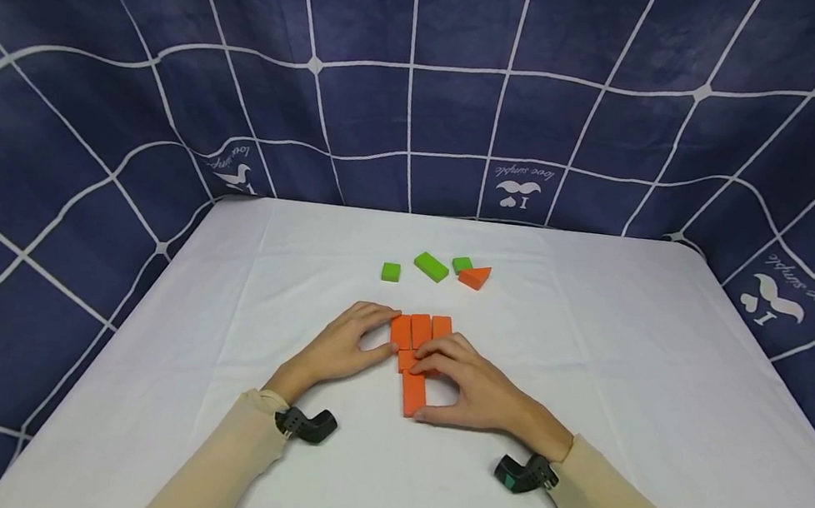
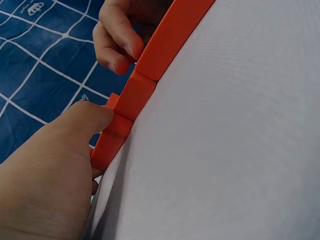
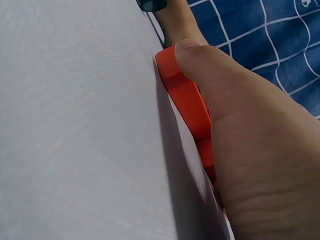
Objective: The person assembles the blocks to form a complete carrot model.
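Several orange blocks lie flat and close together on the white cloth in front of me. Three stand side by side in a top row, with a smaller orange piece (image 1: 405, 361) below and a long orange block (image 1: 413, 395) at the bottom. My left hand (image 1: 346, 343) pinches the top row's left orange block (image 1: 401, 333) between thumb and index finger, at its two ends. The right hand (image 1: 471, 385) spans the long bottom block, thumb at its near end and fingertips by its far end. Those right fingers partly cover the middle pieces. In the left wrist view, the left thumb (image 2: 97, 117) touches an orange side face.
Farther back lie a green square block (image 1: 391, 272), a green rectangular block (image 1: 431, 267) and another green block (image 1: 462, 264), with an orange triangular block (image 1: 475, 278) against it. The white cloth (image 1: 595, 326) meets a dark blue checked curtain (image 1: 453, 117) behind.
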Action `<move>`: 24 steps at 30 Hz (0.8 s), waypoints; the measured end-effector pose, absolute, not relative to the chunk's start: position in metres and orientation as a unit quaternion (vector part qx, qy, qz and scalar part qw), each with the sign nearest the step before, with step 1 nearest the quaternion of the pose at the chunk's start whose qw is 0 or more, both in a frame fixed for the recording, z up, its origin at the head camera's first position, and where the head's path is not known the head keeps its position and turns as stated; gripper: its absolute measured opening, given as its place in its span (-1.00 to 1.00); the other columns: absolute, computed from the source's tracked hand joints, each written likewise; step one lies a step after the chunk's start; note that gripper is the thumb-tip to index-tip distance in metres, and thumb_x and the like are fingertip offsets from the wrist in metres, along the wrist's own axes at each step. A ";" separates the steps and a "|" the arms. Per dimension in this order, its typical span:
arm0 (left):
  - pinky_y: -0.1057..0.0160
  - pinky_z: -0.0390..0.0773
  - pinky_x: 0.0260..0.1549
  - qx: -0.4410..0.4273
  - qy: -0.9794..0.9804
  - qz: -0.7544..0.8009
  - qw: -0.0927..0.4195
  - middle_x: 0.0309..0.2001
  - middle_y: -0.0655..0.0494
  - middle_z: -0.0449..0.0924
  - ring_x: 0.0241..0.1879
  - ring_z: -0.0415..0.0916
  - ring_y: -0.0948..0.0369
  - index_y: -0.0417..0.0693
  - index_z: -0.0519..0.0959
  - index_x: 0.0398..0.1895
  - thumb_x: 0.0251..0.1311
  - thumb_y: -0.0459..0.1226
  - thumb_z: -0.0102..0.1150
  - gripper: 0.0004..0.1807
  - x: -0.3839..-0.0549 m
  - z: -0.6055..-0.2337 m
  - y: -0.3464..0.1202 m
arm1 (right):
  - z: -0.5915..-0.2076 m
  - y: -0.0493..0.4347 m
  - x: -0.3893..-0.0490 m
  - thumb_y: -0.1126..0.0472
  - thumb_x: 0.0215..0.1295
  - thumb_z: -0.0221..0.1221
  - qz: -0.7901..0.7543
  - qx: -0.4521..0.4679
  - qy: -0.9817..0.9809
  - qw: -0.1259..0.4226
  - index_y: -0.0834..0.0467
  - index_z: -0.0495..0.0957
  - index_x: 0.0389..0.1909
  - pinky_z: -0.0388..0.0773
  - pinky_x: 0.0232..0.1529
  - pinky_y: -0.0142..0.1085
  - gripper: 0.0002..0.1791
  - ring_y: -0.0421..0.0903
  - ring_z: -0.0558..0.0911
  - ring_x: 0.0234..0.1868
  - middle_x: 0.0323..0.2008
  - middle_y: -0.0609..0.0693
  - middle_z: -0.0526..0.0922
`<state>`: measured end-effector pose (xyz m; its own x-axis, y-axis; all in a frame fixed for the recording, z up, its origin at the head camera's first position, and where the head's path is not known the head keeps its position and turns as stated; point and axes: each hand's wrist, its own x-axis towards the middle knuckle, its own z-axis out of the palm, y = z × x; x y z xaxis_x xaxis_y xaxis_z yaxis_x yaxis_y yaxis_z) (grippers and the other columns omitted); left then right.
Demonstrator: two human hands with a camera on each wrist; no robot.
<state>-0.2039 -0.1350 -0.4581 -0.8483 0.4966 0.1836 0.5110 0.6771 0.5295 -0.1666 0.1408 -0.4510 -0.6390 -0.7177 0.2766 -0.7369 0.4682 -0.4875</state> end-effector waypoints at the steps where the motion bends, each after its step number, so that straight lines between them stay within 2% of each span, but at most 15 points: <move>1: 0.00 0.34 0.44 -0.274 -0.916 -0.293 0.013 0.36 0.11 0.51 0.42 0.34 0.14 0.02 0.49 0.42 0.38 0.06 0.23 -0.38 -0.204 -0.458 -0.135 | -0.451 0.140 -0.167 -0.39 0.15 0.37 0.292 0.424 -0.857 0.018 -0.20 0.64 0.12 0.51 0.24 -0.27 -0.42 -0.31 0.34 0.27 0.22 -0.28 0.49; 18: -0.03 0.35 0.44 -0.271 -0.916 -0.296 0.018 0.36 0.12 0.51 0.42 0.34 0.13 0.03 0.50 0.41 0.38 0.07 0.25 -0.39 -0.204 -0.458 -0.137 | -0.451 0.133 -0.167 -0.44 0.15 0.33 0.284 0.430 -0.856 0.034 -0.18 0.66 0.10 0.48 0.30 -0.27 -0.40 -0.32 0.34 0.30 0.22 -0.27 0.49; 24: -0.02 0.33 0.45 -0.274 -0.915 -0.297 0.017 0.37 0.13 0.50 0.42 0.34 0.13 0.05 0.50 0.41 0.38 0.07 0.24 -0.39 -0.205 -0.459 -0.135 | -0.450 0.137 -0.168 -0.23 0.33 0.31 0.312 0.409 -0.856 0.054 -0.13 0.65 0.13 0.52 0.21 -0.25 -0.56 -0.27 0.41 0.22 0.16 -0.29 0.55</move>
